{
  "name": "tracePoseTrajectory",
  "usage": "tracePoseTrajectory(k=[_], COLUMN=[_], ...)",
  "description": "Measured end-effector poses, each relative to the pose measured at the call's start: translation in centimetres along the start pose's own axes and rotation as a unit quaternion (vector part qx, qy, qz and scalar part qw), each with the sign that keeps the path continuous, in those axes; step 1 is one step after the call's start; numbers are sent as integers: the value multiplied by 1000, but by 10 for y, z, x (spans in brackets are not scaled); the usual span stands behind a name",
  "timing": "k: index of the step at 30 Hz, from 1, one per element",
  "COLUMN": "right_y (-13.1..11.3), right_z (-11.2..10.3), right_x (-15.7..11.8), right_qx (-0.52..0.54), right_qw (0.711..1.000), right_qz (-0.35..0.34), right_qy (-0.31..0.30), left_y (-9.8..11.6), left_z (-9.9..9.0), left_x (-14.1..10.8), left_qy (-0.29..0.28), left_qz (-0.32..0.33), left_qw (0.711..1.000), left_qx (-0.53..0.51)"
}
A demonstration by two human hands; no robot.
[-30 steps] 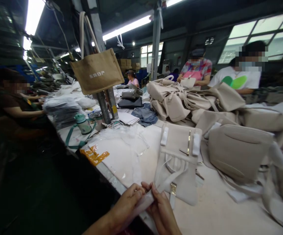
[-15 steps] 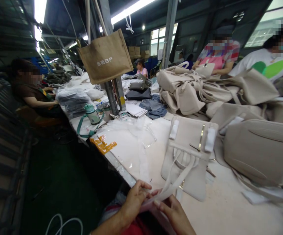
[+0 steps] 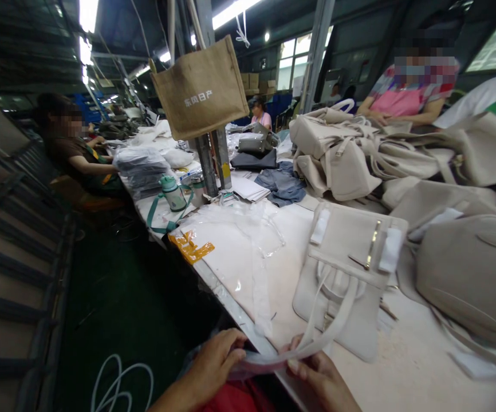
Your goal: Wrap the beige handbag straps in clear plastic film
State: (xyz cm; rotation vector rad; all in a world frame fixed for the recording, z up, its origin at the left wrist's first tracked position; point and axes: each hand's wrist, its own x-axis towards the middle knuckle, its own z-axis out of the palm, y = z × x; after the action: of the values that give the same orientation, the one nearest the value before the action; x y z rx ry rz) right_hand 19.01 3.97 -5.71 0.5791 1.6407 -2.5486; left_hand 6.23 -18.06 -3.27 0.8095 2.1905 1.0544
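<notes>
A beige handbag [image 3: 351,229] lies flat on the table in front of me, with a gold zipper on it and white wrapping at its upper corners. From it a long beige strap [image 3: 338,326] loops toward me over the table's edge. My right hand [image 3: 317,372] pinches this strap between thumb and fingers. Farther along, near the strap's end, my left hand [image 3: 222,355] has its fingers curled and closed on it. Part of the strap between the hands looks covered in thin clear film.
Beige bags [image 3: 359,149] are heaped at the right, one large bag [image 3: 467,280] close by. Clear plastic sheets [image 3: 252,229] and orange tape [image 3: 192,246] lie near the table edge. A green bottle [image 3: 173,193] stands by a post hung with a brown bag [image 3: 200,91]. Other people sit around.
My hands have moved apart along the strap, the left one going left and the right one slightly right. The view has turned a little left.
</notes>
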Motion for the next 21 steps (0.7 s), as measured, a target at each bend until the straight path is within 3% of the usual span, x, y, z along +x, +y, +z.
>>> tracePoseTrajectory(k=[4, 8, 11, 14, 16, 19, 21], right_y=[2, 1, -5, -9, -8, -4, -1], right_z=[-1, 6, 11, 11, 9, 4, 2], right_x=[-1, -2, -4, -5, -5, -4, -3], right_qx=[-3, -3, 9, -8, -19, 0, 15], right_qw=[1000, 999, 998, 999, 999, 1000, 1000], right_qz=[6, 0, -3, 5, 6, 10, 16], right_qy=[9, 44, 59, 41, 38, 25, 9], left_y=[6, 18, 16, 9, 6, 5, 7], left_z=[-9, -12, -7, -3, -3, -3, -3], left_x=[-8, -16, -21, -20, -16, -8, -6], left_qy=[-25, -79, -115, -28, 13, -41, -62], left_qz=[21, 73, 37, -11, 32, 123, 136], left_qw=[992, 961, 981, 997, 993, 978, 971], left_qx=[126, 253, 153, 64, 112, 166, 186])
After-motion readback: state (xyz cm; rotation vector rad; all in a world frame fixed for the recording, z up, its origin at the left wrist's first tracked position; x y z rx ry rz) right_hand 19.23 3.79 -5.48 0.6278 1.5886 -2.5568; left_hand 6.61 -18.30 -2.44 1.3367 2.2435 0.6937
